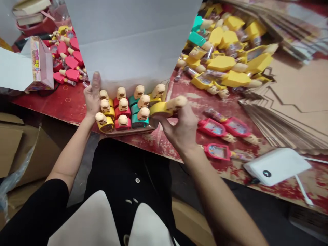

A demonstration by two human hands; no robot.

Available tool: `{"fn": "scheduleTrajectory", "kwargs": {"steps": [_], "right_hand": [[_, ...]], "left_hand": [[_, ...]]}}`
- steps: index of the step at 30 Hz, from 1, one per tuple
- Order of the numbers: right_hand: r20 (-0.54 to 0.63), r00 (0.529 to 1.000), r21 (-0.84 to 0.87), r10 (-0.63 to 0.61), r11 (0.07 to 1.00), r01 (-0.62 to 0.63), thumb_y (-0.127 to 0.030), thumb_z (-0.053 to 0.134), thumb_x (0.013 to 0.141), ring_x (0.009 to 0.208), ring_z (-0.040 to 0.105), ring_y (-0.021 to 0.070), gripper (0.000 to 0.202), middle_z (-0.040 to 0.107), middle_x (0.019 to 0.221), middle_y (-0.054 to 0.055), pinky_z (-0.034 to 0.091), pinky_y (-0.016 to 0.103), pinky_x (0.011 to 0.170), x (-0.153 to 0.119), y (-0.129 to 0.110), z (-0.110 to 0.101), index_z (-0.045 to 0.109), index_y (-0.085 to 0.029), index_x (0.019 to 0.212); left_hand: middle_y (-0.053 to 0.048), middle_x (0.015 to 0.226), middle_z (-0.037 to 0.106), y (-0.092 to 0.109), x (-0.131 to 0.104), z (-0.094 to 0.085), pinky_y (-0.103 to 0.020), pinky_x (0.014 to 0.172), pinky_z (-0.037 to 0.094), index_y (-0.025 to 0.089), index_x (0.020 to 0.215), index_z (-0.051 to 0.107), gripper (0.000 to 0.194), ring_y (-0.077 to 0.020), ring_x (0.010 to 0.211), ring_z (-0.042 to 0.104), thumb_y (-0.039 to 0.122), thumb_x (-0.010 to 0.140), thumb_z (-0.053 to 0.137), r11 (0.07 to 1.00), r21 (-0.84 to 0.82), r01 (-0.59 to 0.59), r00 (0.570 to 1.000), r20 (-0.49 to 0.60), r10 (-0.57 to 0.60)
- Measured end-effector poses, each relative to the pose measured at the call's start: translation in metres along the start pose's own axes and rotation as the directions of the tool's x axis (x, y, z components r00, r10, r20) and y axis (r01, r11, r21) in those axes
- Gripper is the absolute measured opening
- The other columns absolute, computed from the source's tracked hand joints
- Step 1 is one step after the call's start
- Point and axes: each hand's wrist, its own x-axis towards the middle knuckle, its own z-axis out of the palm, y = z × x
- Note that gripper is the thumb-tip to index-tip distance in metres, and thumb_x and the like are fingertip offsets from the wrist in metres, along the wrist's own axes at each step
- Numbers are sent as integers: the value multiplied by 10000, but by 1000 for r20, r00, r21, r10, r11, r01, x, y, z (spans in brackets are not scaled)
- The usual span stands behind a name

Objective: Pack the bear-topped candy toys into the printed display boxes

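An open display box (133,44) with a tall raised white lid stands at the table's front edge. Inside it, small toys with beige animal heads sit upright in rows: yellow ones (106,124), red ones (123,121) and green ones (139,119). My left hand (92,97) grips the box's left side, thumb up along the lid's edge. At the right end of the box my right hand (183,124) holds a yellow toy (161,108) by its beige head, tilted, its yellow body at the rightmost column. Behind it another yellow toy (157,92) stands in the box.
Loose yellow toys (222,65) pile up behind on the right, red toys (70,63) on the left. Several red toys (216,150) lie beside a white power bank (278,165) with cables. Flat cardboard sheets (294,89) are stacked at right; another open box (41,65) stands at left.
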Motion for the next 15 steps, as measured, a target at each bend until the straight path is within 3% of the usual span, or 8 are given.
{"fn": "scheduleTrajectory", "kwargs": {"steps": [3,5,7,9,10,12,13,15], "right_hand": [[254,952,36,-171,985,168,-363,639,902,785,577,196,210,610,940,74,515,349,732,19,2,-11,610,-187,1013],[336,919,15,-205,977,213,-317,638,894,768,565,188,165,606,964,80,500,335,695,22,-4,-13,611,-183,985],[303,932,-19,-199,976,215,-290,634,898,812,570,196,156,590,996,93,499,332,699,19,-10,-13,608,-177,1002],[173,971,5,-163,986,165,-297,607,931,891,578,203,211,571,1065,113,512,338,742,20,-5,-14,590,-168,1098],[93,990,26,-110,994,108,-303,577,958,924,575,200,235,562,1099,124,514,343,772,25,4,-14,571,-160,1145],[-13,994,9,110,994,-110,-301,545,992,994,554,191,234,554,1148,142,497,368,879,46,40,-16,545,-139,1161],[-44,967,-26,251,967,-253,-292,546,998,1036,535,192,210,554,1157,153,469,391,942,61,63,-15,545,-126,1127],[-40,848,-144,528,837,-528,-292,682,927,1184,462,233,248,538,1205,199,342,493,1092,90,115,-8,556,-99,1020]], "left_hand": [[47,528,212,2,2,1,-250,441,195,237,580,198,715,-89,449,288,829,881,464,999,18,-28,999,20,28],[47,514,228,2,4,2,-262,440,184,241,578,188,718,-86,433,254,833,879,462,1000,18,-25,999,30,24],[45,511,252,2,6,1,-269,446,182,244,581,194,712,-89,434,250,820,884,483,1000,13,-9,1000,26,9],[44,515,270,1,7,-1,-271,455,186,242,582,222,692,-89,444,271,794,907,485,1000,16,16,1000,8,-16],[45,515,277,1,6,-2,-269,460,189,240,583,244,678,-87,451,287,779,926,469,999,19,28,1000,3,-28],[48,513,287,-1,6,-4,-258,473,209,234,597,277,650,-81,477,329,746,966,431,998,23,53,999,9,-53],[50,512,291,-2,5,-4,-251,482,226,232,607,282,636,-78,496,358,729,982,417,997,25,67,998,13,-67],[52,512,304,-4,6,-4,-246,501,268,236,626,267,619,-77,534,416,713,999,394,994,40,102,994,21,-103]]}}
